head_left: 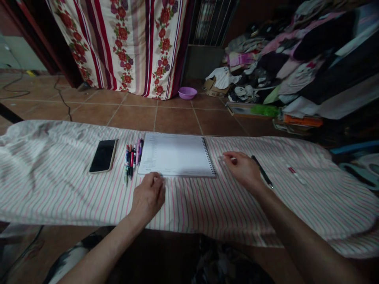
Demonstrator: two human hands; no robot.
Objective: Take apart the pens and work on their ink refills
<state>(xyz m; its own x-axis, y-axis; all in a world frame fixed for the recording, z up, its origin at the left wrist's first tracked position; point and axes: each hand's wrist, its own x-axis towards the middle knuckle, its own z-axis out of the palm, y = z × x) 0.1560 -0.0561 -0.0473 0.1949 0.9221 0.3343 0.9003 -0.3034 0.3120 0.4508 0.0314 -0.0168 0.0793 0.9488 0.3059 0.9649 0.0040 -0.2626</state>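
Observation:
A spiral-bound notebook (180, 156) lies open at a blank white page on the striped cloth. My left hand (149, 194) rests at its near left edge, fingers curled in and nothing visible in them. To the right of the spiral, my right hand (242, 167) lies on the cloth with loosely bent fingers, a gap between thumb and fingers, holding nothing. Just beyond that wrist is a black pen (263, 172), partly covered by it. Farther right lies a small white stick-like item with a red mark (296, 174), perhaps an eraser.
Several pens (132, 159) lie bunched left of the notebook, and a phone (103, 156) with a dark screen is farther left. Beyond the cloth-covered table (68, 157) are a floral curtain (124, 47), a purple basin (187, 93) and heaped clothes (284, 59).

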